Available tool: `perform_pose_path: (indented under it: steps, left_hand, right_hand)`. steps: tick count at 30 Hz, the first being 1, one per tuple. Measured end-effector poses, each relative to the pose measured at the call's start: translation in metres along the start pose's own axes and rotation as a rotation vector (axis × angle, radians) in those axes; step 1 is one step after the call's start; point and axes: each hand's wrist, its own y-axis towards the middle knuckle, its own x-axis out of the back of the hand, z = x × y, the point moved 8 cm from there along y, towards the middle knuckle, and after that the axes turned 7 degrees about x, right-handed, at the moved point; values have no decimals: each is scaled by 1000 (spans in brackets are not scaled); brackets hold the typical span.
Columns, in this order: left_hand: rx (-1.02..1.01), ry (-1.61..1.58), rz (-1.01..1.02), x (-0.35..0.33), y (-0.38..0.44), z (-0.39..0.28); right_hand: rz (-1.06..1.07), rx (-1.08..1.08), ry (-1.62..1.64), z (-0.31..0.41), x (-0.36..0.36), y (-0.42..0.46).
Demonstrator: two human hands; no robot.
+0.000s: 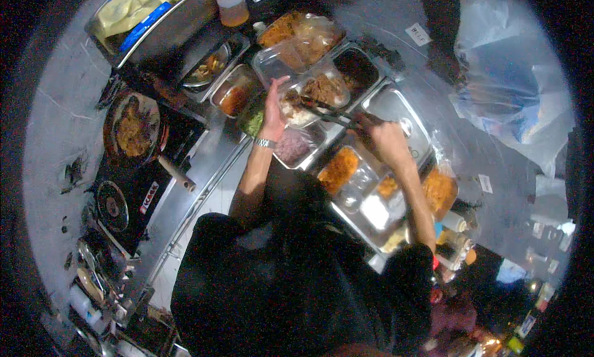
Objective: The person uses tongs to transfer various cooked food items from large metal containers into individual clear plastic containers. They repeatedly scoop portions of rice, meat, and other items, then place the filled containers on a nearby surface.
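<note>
My left hand (275, 115), with a metal watch at the wrist, is at the left side of a clear plastic food container (304, 121) and holds it by that edge. White rice and brown shredded meat (292, 100) lie inside. My right hand (385, 136) grips black tongs (327, 114), whose tips reach into the meat. Just beyond, another clear container (344, 96) holds more brown meat. Below my left hand sit a pan of pinkish chopped food (293, 146) and some shredded greens (253, 121).
A frying pan (134, 129) with browned food rests on a stove at left, its handle (178, 173) pointing inward. A steel lid (401, 120) covers a pan near my right hand. Containers of orange breaded food (341, 169) stand closer in. A plastic bag (501, 78) hangs at right.
</note>
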Motion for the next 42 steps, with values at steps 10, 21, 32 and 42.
perform_pose_path:
  steps: [10,21,32,42]
  left_hand:
    - [-16,116,34,22,-9,-15]
    - [1,163,61,27,-8,-20]
    - [132,132,145,12,-18,-27]
    - [122,192,174,16,-11,-25]
  right_hand:
    - [-126,276,-246,19,30,-5]
    - [-75,369,-79,26,25,6]
    - [-182,444,-107,10,40,38]
    - [-122,372,-62,18,9,50]
